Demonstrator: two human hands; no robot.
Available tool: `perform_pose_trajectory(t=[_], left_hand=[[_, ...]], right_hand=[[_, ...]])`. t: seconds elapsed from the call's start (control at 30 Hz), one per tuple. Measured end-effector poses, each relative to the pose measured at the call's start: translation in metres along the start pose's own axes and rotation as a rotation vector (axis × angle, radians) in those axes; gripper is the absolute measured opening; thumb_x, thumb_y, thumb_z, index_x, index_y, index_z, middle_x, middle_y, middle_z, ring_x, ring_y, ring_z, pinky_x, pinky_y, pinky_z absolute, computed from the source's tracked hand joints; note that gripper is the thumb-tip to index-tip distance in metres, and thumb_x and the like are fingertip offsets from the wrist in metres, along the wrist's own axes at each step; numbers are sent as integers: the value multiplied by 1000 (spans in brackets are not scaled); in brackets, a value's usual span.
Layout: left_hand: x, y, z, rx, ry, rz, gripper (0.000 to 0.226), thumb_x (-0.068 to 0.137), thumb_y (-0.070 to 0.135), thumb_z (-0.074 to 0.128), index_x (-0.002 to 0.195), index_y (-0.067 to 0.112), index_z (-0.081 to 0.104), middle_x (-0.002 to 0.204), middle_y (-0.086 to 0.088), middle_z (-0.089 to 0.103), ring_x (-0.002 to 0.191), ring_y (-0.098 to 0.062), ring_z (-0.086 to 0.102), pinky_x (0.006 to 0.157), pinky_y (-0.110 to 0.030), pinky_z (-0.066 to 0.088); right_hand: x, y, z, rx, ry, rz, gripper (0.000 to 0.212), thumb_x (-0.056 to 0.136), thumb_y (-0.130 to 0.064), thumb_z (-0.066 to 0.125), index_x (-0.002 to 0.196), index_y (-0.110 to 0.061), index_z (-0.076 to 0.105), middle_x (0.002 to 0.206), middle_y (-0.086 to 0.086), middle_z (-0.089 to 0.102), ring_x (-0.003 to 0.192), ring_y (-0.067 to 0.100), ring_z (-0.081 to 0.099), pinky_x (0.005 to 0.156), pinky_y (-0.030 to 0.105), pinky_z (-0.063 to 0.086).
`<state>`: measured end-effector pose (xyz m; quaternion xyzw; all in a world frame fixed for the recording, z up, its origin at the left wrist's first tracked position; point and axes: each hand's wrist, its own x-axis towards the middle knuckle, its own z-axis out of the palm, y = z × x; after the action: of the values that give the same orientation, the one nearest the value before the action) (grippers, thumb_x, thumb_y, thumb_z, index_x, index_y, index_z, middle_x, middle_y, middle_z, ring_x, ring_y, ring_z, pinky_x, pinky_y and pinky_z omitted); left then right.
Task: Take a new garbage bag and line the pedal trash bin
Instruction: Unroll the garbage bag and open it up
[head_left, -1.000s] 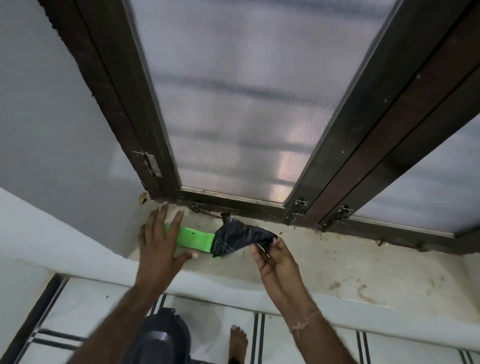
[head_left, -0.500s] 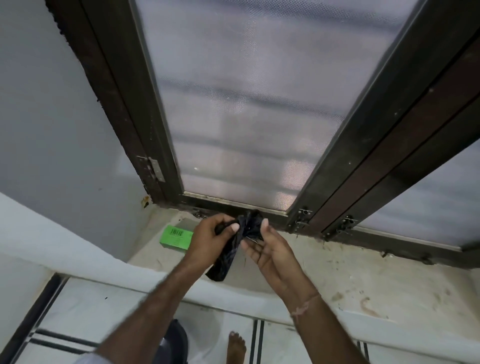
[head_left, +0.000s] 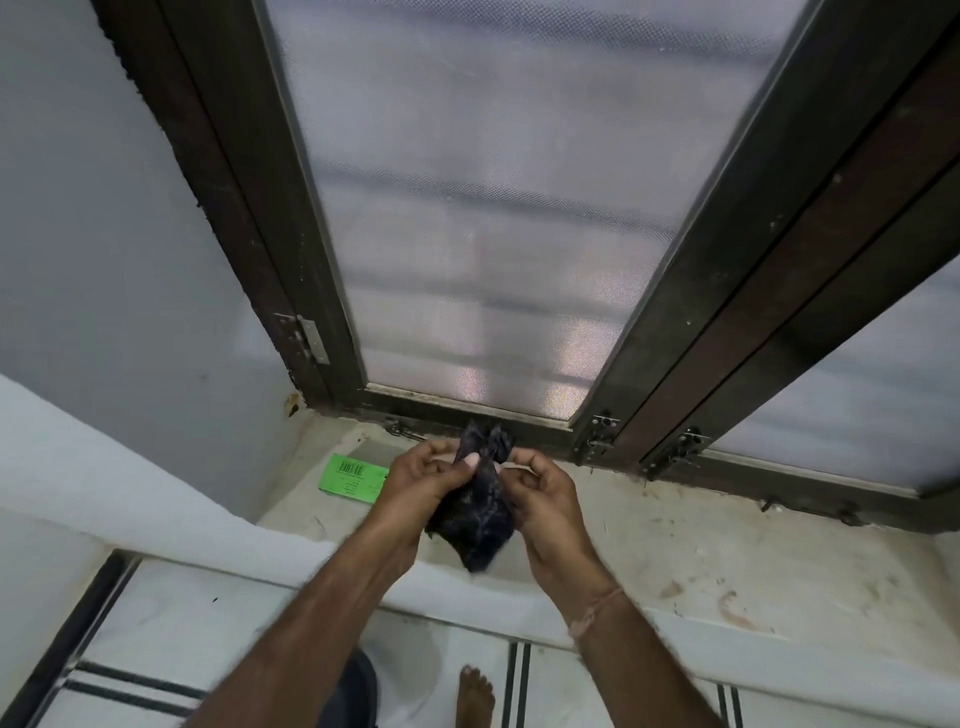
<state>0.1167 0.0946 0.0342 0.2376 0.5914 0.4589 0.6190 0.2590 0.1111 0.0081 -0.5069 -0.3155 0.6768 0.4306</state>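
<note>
A folded black garbage bag (head_left: 480, 506) hangs between my two hands above the window sill. My left hand (head_left: 421, 480) pinches its upper left edge, and my right hand (head_left: 545, 493) pinches its upper right edge. The bag's top pokes up above my fingers; its lower part droops below them. A green packet (head_left: 350, 477) with a barcode lies flat on the sill just left of my left hand. A dark rounded shape (head_left: 358, 691) at the bottom edge, mostly hidden by my left forearm, may be the pedal bin.
The stained stone window sill (head_left: 701, 561) runs to the right. Behind it stands a dark-framed window (head_left: 467, 234) with frosted mesh panes. A pale wall (head_left: 104, 234) is at the left. My bare foot (head_left: 475, 696) rests on the white tiled floor below.
My left hand left the green packet and joined my right hand on the black bag. The bag came off the packet and is now held bunched between both hands, a little nearer me.
</note>
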Motion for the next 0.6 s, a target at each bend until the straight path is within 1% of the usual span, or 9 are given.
perform_pose_trajectory(t=[0.03, 0.1, 0.2, 0.27, 0.37, 0.43, 0.5, 0.57, 0.6], left_hand=[[-1, -3, -4, 30, -8, 28, 36, 92, 10, 71, 125, 20, 62, 103, -28, 72, 100, -42, 71, 87, -51, 59], [-5, -5, -7, 126, 5, 130, 47, 96, 8, 64, 133, 36, 58, 109, -17, 71, 106, -33, 70, 90, -53, 59], [-9, -5, -10, 330, 192, 283, 28, 98, 5, 58, 112, 23, 73, 109, 5, 73, 105, -13, 67, 93, -38, 58], [-9, -5, -12, 377, 297, 277, 19, 96, 5, 60, 99, 14, 77, 98, 1, 76, 97, -15, 70, 89, -34, 58], [-10, -2, -20, 310, 314, 195, 12, 94, 8, 66, 95, 7, 78, 90, -10, 78, 88, -24, 73, 85, -36, 58], [-10, -1, -24, 255, 288, 155, 12, 93, 11, 68, 91, 3, 77, 87, -13, 77, 82, -25, 71, 79, -34, 57], [-13, 0, -26, 224, 265, 120, 19, 93, 18, 70, 89, 0, 77, 80, -12, 74, 76, -23, 68, 67, -28, 56], [-17, 2, -28, 150, 207, 81, 25, 94, 24, 69, 92, 0, 78, 79, -11, 75, 75, -22, 71, 60, -23, 57], [-20, 2, -30, 123, 157, 75, 31, 96, 30, 67, 94, 1, 78, 82, -11, 77, 77, -21, 73, 63, -24, 59]], right_hand=[[-2, 0, 0, 2, -6, 12, 16, 97, -2, 67, 111, -10, 64, 90, 17, 77, 85, 31, 70, 69, 34, 58], [-10, -1, 0, -31, -20, -20, 11, 101, -14, 64, 110, -13, 58, 92, 9, 79, 86, 27, 73, 66, 34, 58], [-28, 3, -1, -251, -119, -256, 31, 102, -49, 57, 111, -21, 67, 117, -9, 73, 107, 8, 71, 82, 31, 62], [-36, 2, -3, -452, -244, -457, 45, 91, -60, 65, 119, -26, 72, 137, -7, 57, 127, 4, 59, 95, 27, 59], [-36, 5, -3, -816, -351, -647, 55, 78, -56, 81, 121, -23, 72, 145, -4, 49, 131, 2, 54, 102, 16, 50], [-30, 8, -2, -892, -291, -754, 33, 83, -37, 84, 107, -17, 75, 130, -4, 60, 120, 6, 61, 97, 19, 52], [-26, 9, 1, -807, -207, -766, 9, 84, -17, 82, 89, -14, 74, 103, -4, 69, 98, 8, 68, 85, 20, 53], [-22, 10, 3, -675, -114, -642, 11, 83, -8, 80, 79, -15, 73, 84, -3, 72, 81, 9, 68, 76, 20, 52], [-22, 9, 5, -594, -86, -543, 12, 85, -7, 79, 77, -14, 72, 79, -1, 73, 75, 11, 67, 72, 23, 52]])
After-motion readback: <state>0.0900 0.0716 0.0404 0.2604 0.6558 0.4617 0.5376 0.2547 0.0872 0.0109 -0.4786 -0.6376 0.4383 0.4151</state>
